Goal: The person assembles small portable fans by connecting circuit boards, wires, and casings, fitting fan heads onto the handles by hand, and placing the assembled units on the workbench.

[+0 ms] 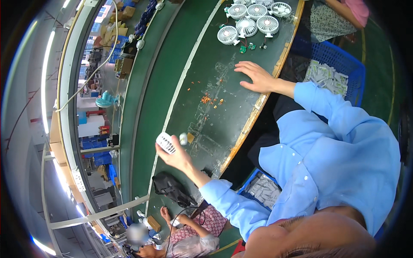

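My left hand [174,157] is closed around a small white fan head [165,143] with a slotted grille, held over the far side of the green workbench [172,124]. Beside its thumb is a small white rounded piece [183,139]; whether it belongs to the fan head, I cannot tell. My right hand [256,77] is open with its fingers stretched out over the bench, holding nothing. Several round white fan heads [246,26] lie grouped beyond it, with small green circuit boards [243,49] and wires at their edge. Small copper-coloured parts [206,99] are scattered between my hands.
A black bag [172,189] and a small tan block [190,137] are on the bench to the left. Blue crates [357,71] with white and green pieces stand beside me. A co-worker [195,236] sits to the left; another [340,19] is at the right.
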`<action>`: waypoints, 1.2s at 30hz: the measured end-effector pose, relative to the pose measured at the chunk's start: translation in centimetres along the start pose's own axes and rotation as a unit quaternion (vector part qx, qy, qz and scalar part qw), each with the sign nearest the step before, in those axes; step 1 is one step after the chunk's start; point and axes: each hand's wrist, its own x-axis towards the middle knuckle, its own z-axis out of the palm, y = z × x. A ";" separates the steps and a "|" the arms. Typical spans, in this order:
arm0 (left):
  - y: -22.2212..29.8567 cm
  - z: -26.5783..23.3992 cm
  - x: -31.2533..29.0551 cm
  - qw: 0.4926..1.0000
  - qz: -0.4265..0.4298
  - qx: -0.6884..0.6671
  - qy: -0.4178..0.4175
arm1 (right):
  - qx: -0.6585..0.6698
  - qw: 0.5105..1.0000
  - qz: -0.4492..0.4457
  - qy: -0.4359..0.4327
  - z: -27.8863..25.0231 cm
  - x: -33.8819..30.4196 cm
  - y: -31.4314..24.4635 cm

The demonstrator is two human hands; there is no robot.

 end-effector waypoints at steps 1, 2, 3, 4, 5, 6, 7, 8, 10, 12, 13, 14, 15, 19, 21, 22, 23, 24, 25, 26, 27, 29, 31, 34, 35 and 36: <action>2.9 -0.9 -0.3 0.999 0.031 -0.036 -0.015 | 0.020 1.000 -0.008 0.003 -0.6 -0.3 -1.0; 4.9 -1.8 -0.9 0.996 0.027 -0.082 -0.037 | 0.042 0.999 -0.016 0.004 -1.4 -0.7 -2.4; 6.5 -2.1 -1.2 0.985 0.046 -0.150 -0.069 | 0.055 0.998 -0.030 0.002 -2.5 -0.8 -3.9; 8.1 0.6 -1.7 0.964 0.042 -0.218 -0.149 | 0.030 0.999 -0.003 0.015 -5.0 -2.1 -4.5; 10.1 -0.5 -2.5 0.952 0.044 -0.245 -0.178 | 0.019 0.997 -0.061 0.039 -6.2 -1.3 -7.2; 10.1 0.1 -3.5 0.946 0.010 -0.257 -0.196 | -0.008 0.992 -0.107 0.065 -7.2 -1.1 -9.0; 10.2 1.3 -4.5 0.931 0.007 -0.284 -0.229 | -0.025 0.990 -0.120 0.070 -8.1 -1.0 -10.4; 11.6 2.4 -6.0 0.909 -0.017 -0.315 -0.273 | -0.044 0.987 -0.131 0.076 -8.9 -1.0 -11.1; 13.4 4.4 -8.8 0.849 -0.037 -0.390 -0.355 | -0.049 0.992 -0.117 0.026 -9.0 -1.5 -11.1; 14.9 6.0 -11.7 0.787 -0.059 -0.431 -0.437 | -0.033 0.994 -0.093 -0.039 -9.6 -3.5 -9.2; 15.6 6.2 -12.9 0.778 -0.052 -0.428 -0.457 | 0.032 0.995 -0.042 -0.087 -9.7 -5.0 -8.4; 15.9 5.9 -13.7 0.773 -0.053 -0.411 -0.481 | 0.098 0.986 0.007 -0.134 -9.9 -6.5 -7.6; 15.6 5.8 -14.4 0.762 -0.072 -0.414 -0.493 | 0.169 0.976 0.031 -0.136 -9.9 -8.1 -7.2; 10.7 4.4 -18.0 0.704 -0.226 -0.497 -0.454 | 0.393 0.828 0.226 -0.330 -10.1 -12.3 -8.2; 8.9 4.9 -19.9 0.666 -0.252 -0.536 -0.454 | 0.510 0.739 0.246 -0.366 -10.2 -14.9 -7.5; 8.0 5.4 -21.0 0.648 -0.291 -0.557 -0.431 | 0.560 0.689 0.274 -0.370 -10.3 -16.2 -7.2; 7.5 6.1 -22.2 0.624 -0.332 -0.575 -0.413 | 0.562 0.691 0.280 -0.358 -10.7 -17.5 -6.8; 6.9 6.3 -23.1 0.599 -0.351 -0.600 -0.398 | 0.604 0.649 0.302 -0.351 -10.9 -18.1 -6.7; 6.2 6.7 -24.1 0.603 -0.382 -0.591 -0.376 | 0.643 0.605 0.323 -0.341 -11.2 -18.3 -6.8; 5.6 6.3 -24.5 0.618 -0.406 -0.582 -0.339 | 0.634 0.610 0.330 -0.342 -11.3 -16.2 -8.4; 5.0 6.0 -24.7 0.610 -0.404 -0.592 -0.338 | 0.631 0.608 0.323 -0.356 -11.2 -14.8 -9.1; 4.7 6.0 -25.4 0.671 -0.327 -0.564 -0.352 | 0.609 0.622 0.325 -0.369 -11.4 -14.6 -9.2; 6.0 6.9 -25.8 0.805 -0.197 -0.444 -0.339 | 0.548 0.657 0.325 -0.402 -12.2 -13.6 -9.8; 8.7 5.6 -24.6 0.888 0.039 -0.271 -0.369 | 0.532 0.664 0.333 -0.407 -11.0 -13.9 -9.6; 9.2 5.4 -24.4 0.875 0.087 -0.288 -0.380 | 0.511 0.675 0.323 -0.422 -10.7 -13.6 -9.9; 9.5 5.4 -24.2 0.859 0.114 -0.295 -0.402 | 0.506 0.677 0.324 -0.424 -10.4 -13.5 -9.8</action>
